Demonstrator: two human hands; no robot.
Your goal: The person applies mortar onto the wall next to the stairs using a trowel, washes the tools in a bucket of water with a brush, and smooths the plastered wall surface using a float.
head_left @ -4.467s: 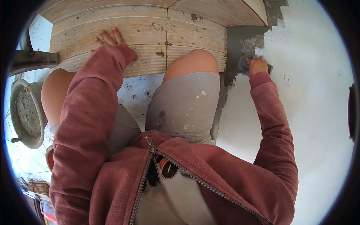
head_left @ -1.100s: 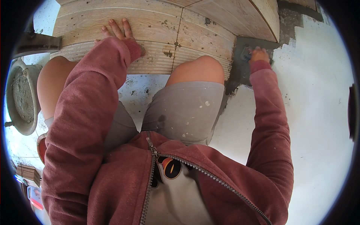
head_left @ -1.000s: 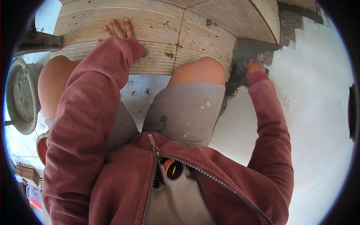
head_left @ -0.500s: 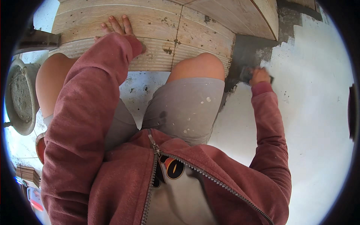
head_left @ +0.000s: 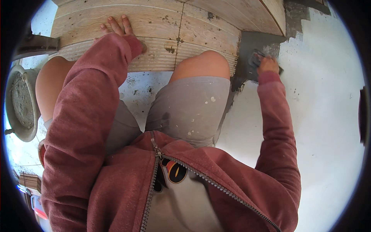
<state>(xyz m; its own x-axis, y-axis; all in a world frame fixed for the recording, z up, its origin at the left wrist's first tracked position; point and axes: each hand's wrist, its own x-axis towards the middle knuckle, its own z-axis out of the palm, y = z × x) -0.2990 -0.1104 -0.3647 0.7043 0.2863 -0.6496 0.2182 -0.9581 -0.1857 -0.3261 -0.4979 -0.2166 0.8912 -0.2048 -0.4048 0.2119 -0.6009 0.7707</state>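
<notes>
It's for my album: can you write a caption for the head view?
Left hand on a step, right hand holding a trowel at the grey patch on a white wall.

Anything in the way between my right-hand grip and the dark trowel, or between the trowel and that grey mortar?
Nothing visible: your right-hand grip is on the dark trowel, which lies over the grey mortar.

Bright light washes the white wall (head_left: 324, 116); the right hand (head_left: 269, 65) blurs slightly, edges bow.
</notes>
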